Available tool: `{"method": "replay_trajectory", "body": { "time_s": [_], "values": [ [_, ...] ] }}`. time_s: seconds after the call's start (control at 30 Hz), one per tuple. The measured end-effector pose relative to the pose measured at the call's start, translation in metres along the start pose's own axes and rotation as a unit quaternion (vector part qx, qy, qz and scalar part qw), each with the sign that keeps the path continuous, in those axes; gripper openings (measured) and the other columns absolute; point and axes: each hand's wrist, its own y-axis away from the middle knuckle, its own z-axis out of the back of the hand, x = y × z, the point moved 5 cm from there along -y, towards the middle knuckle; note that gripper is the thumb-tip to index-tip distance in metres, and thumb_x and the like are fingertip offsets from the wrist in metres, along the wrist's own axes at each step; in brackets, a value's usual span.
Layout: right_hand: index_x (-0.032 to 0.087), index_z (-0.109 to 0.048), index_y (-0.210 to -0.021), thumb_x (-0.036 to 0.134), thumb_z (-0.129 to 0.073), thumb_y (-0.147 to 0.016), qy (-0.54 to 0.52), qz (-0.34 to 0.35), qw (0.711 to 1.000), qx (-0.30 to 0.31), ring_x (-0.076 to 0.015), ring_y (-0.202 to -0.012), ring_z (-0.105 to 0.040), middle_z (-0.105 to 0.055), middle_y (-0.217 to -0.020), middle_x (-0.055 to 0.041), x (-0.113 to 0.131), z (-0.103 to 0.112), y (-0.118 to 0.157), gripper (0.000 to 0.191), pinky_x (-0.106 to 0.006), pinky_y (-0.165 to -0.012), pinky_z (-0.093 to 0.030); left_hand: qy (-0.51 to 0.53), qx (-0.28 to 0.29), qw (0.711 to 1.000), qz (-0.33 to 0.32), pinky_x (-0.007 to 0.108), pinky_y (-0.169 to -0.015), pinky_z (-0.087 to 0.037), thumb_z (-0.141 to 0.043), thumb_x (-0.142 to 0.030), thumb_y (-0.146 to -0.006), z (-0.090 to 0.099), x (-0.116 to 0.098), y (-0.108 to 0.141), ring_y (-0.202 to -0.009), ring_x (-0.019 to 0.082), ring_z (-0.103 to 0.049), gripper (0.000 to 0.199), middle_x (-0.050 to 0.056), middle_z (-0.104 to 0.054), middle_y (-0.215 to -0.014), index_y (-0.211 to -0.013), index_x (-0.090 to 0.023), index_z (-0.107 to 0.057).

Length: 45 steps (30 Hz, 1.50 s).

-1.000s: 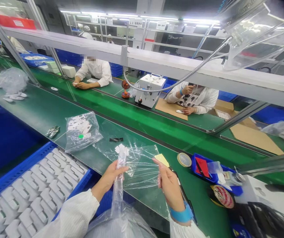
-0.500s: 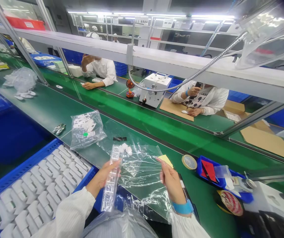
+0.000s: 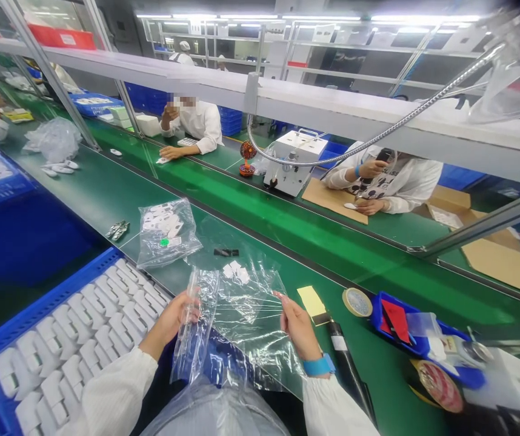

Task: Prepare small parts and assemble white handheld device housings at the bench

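Observation:
A large clear plastic bag [image 3: 253, 333] is stretched between my hands at the near edge of the green bench. My left hand [image 3: 176, 321] grips its left side, where the film is bunched and wrinkled. With fingers pinched, my right hand [image 3: 299, 327] pulls the right side taut, making creases run across. Several small white pieces [image 3: 236, 272] show at the bag's far end; whether they lie in it or under it I cannot tell. Just beyond is a short black strip [image 3: 226, 252]. A second clear bag [image 3: 166, 233], with white parts inside, lies farther left.
At left stands a blue crate [image 3: 100, 257] of white casings. Right of me are a yellow paper pad [image 3: 312, 303], a black cylindrical tool [image 3: 346, 363], a tape roll [image 3: 357, 301] and a blue tray [image 3: 414, 333]. Co-workers sit across the bench; a metal gooseneck [image 3: 378, 142] arches overhead.
My left hand has moved left and turned; the ladder-like clear strip seen in it before now shows as wrinkled film. The view has shifted, uncovering the yellow pad and black tool.

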Motion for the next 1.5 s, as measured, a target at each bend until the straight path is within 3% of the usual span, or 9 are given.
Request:
{"method": "replay_trajectory", "body": {
  "time_s": [0.27, 0.4, 0.5, 0.73, 0.97, 1.13, 1.23, 1.37, 1.5],
  "values": [
    [0.014, -0.057, -0.105, 0.056, -0.04, -0.086, 0.006, -0.015, 0.999, 0.043, -0.0051, -0.031, -0.029, -0.039, -0.042, 0.0105, -0.037, -0.023, -0.025, 0.05, -0.019, -0.035, -0.025, -0.042, -0.084, 0.996, 0.012, 0.023, -0.051, -0.048, -0.054, -0.024, -0.085, 0.034, 0.016, -0.013, -0.056, 0.009, -0.057, 0.018, -0.001, -0.061, -0.076, -0.098, -0.013, -0.056],
    [0.014, -0.056, -0.101, 0.054, -0.031, -0.09, 0.04, -0.002, 0.998, 0.051, -0.0061, -0.04, -0.044, -0.05, -0.057, 0.0054, -0.044, -0.029, -0.045, 0.048, -0.021, -0.041, -0.039, -0.035, -0.097, 0.995, 0.004, 0.028, -0.061, -0.052, -0.054, -0.024, -0.085, 0.045, 0.012, -0.02, -0.067, 0.011, -0.06, 0.019, 0.002, -0.062, -0.085, -0.101, -0.013, -0.057],
    [0.014, -0.054, -0.102, 0.046, -0.041, -0.09, 0.108, 0.022, 0.993, 0.031, -0.0087, -0.052, -0.053, -0.057, -0.071, 0.0013, -0.055, -0.036, -0.055, 0.037, -0.025, -0.05, -0.046, -0.038, -0.104, 0.994, 0.01, 0.028, -0.061, -0.052, -0.054, -0.024, -0.085, 0.054, 0.007, -0.025, -0.065, 0.011, -0.06, 0.019, 0.001, -0.062, -0.084, -0.101, -0.013, -0.057],
    [0.018, -0.053, -0.111, 0.035, -0.055, -0.084, 0.324, 0.097, 0.941, -0.014, -0.0192, -0.09, -0.056, -0.056, -0.105, -0.006, -0.068, -0.049, -0.054, 0.032, -0.041, -0.081, -0.045, -0.07, -0.104, 0.992, 0.021, 0.029, -0.063, -0.052, -0.054, -0.024, -0.085, 0.074, 0.0, -0.033, -0.068, 0.012, -0.061, 0.019, 0.002, -0.063, -0.086, -0.101, -0.013, -0.058],
    [0.017, -0.056, -0.102, 0.035, -0.054, -0.085, 0.428, 0.117, 0.896, -0.01, -0.0186, -0.09, -0.056, -0.057, -0.104, -0.0057, -0.079, -0.048, -0.059, 0.025, -0.039, -0.079, -0.046, -0.096, -0.09, 0.991, 0.022, 0.03, -0.064, -0.053, -0.055, -0.022, -0.084, 0.081, -0.009, -0.036, -0.07, 0.013, -0.061, 0.022, 0.002, -0.063, -0.088, -0.105, -0.014, -0.056],
    [0.016, -0.056, -0.098, 0.037, -0.053, -0.085, 0.43, 0.124, 0.894, -0.027, -0.0157, -0.08, -0.057, -0.058, -0.094, -0.0038, -0.089, -0.046, -0.059, 0.024, -0.035, -0.072, -0.048, -0.108, -0.079, 0.991, 0.013, 0.031, -0.066, -0.052, -0.056, -0.023, -0.084, 0.075, -0.016, -0.033, -0.069, 0.012, -0.061, 0.021, 0.001, -0.064, -0.085, -0.103, -0.014, -0.058],
    [0.015, -0.056, -0.095, 0.038, -0.053, -0.085, 0.414, 0.119, 0.9, -0.062, -0.0149, -0.076, -0.056, -0.058, -0.089, -0.0027, -0.09, -0.033, -0.053, 0.025, -0.034, -0.069, -0.048, -0.121, -0.071, 0.99, 0.006, 0.031, -0.066, -0.051, -0.055, -0.023, -0.084, 0.066, -0.02, -0.03, -0.068, 0.012, -0.061, 0.02, 0.001, -0.064, -0.083, -0.101, -0.014, -0.058],
    [0.015, -0.057, -0.092, 0.039, -0.056, -0.082, 0.373, 0.108, 0.912, -0.13, -0.0142, -0.072, -0.054, -0.056, -0.083, -0.0011, -0.085, 0.007, -0.035, 0.026, -0.033, -0.067, -0.046, -0.147, -0.033, 0.989, -0.002, 0.031, -0.067, -0.05, -0.057, -0.022, -0.083, 0.045, -0.024, -0.029, -0.067, 0.012, -0.061, 0.02, 0.0, -0.064, -0.078, -0.1, -0.014, -0.059],
    [0.015, -0.058, -0.09, 0.042, -0.061, -0.076, 0.295, 0.081, 0.924, -0.228, -0.0119, -0.062, -0.05, -0.052, -0.073, 0.0016, -0.076, 0.059, -0.007, 0.031, -0.031, -0.063, -0.044, -0.172, 0.048, 0.984, -0.001, 0.028, -0.068, -0.049, -0.065, -0.024, -0.075, 0.001, -0.027, -0.026, -0.066, 0.013, -0.062, 0.026, 0.0, -0.065, -0.073, -0.1, -0.014, -0.063]
  ]
}}
